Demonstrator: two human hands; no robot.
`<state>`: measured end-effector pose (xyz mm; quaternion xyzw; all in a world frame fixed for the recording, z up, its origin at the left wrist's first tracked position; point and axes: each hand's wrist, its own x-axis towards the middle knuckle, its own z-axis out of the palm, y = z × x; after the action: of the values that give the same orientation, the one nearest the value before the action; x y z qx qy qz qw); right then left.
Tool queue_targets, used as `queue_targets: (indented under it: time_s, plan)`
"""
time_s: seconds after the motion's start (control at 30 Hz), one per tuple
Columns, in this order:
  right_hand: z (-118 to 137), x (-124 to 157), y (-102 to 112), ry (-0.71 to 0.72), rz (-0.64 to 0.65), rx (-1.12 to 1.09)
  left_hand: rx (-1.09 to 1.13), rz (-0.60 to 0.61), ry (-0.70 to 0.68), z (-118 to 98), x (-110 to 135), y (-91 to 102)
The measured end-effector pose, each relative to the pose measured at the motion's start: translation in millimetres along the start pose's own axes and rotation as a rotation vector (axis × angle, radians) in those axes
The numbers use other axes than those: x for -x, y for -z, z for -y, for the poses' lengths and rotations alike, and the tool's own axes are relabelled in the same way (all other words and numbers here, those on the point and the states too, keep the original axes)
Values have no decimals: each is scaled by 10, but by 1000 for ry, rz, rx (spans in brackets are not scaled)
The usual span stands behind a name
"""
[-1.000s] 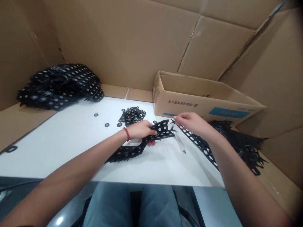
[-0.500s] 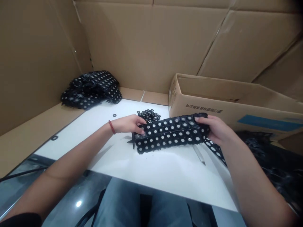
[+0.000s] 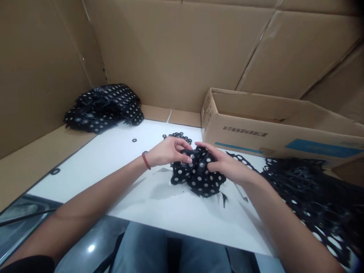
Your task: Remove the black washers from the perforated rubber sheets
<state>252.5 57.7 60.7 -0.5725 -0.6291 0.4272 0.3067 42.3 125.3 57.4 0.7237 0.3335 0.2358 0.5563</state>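
Observation:
Between my two hands is a crumpled black sheet with rows of round holes, bunched up just above the white table. My left hand pinches its left side, thumb on top. On the right side, my right hand grips it with bent fingers. A loose ragged strip hangs from its lower right. Just behind my left hand lies a small heap of black rings, partly covered by the hand. A cutter-like tool lies partly hidden beside my right forearm.
A pile of black perforated sheets sits at the back left. More torn black sheets are heaped at the right. An open cardboard box stands behind them. Single rings lie on the left, one farther back, another near the edge.
The sheet was stretched out flat between my hands; now it is bunched up. My hands have come together, the right one moving left and the left one slightly right.

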Motion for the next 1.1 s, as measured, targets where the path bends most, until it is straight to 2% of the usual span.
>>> queue_targets:
  time_s: [0.1,0.2,0.3,0.43,0.6,0.67,0.73,0.87,0.93,1.0,1.1]
  plan:
    - [45,-33,-201,141,19,35,8,9,-88,54,32,-120]
    - [30,-32,-277,138,-88,138,-42,-92,-167,121,81,-187]
    - [18,-12,-265,144,-52,162,-75,-170,-185,166,114,-209]
    - [28,24,-222,181,56,17,-126,-193,-264,182,149,-213]
    - [-12,58,-216,144,97,-219,-391,-311,-599,206,220,-209]
    - [-41,61,-217,137,105,-260,-409,-325,-634,216,239,-222]
    - [-63,56,-215,144,99,-229,-325,-313,-546,218,245,-253]
    - [-73,45,-230,151,64,-61,-22,-268,-233,196,238,-353]
    - [-70,46,-253,148,54,-13,66,-275,-148,189,219,-381]
    - [-74,47,-276,142,48,0,106,-302,-106,207,169,-351]
    - [-105,41,-292,82,4,-33,159,-424,-11,304,38,-174]
